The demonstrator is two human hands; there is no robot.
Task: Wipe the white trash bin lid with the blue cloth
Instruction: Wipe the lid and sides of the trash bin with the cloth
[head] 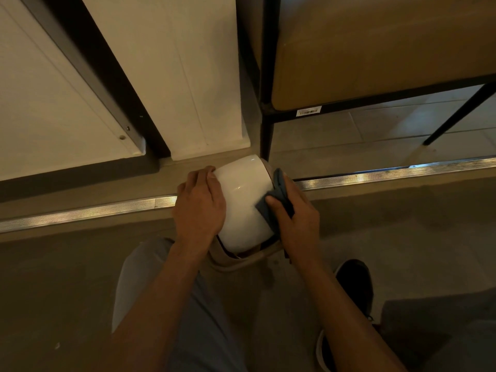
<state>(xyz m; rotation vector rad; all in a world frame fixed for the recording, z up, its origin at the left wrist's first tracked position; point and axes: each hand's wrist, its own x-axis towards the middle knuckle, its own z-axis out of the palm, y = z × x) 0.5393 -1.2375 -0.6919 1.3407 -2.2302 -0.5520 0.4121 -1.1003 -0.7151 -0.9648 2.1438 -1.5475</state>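
Observation:
The white trash bin lid (243,200) is a glossy dome seen from above, sitting on a beige bin (241,260) on the floor below me. My left hand (200,208) grips the lid's left side, fingers curled over its far edge. My right hand (295,213) presses the folded blue cloth (264,208) against the lid's right side, thumb on top of the cloth. Part of the cloth is hidden under my palm.
A metal threshold strip (375,175) runs across the floor behind the bin. A black-framed table (267,130) with a wooden top stands at the back right, a white door and wall panel (188,89) at the back left. My knee and dark shoe (354,285) are near the bin.

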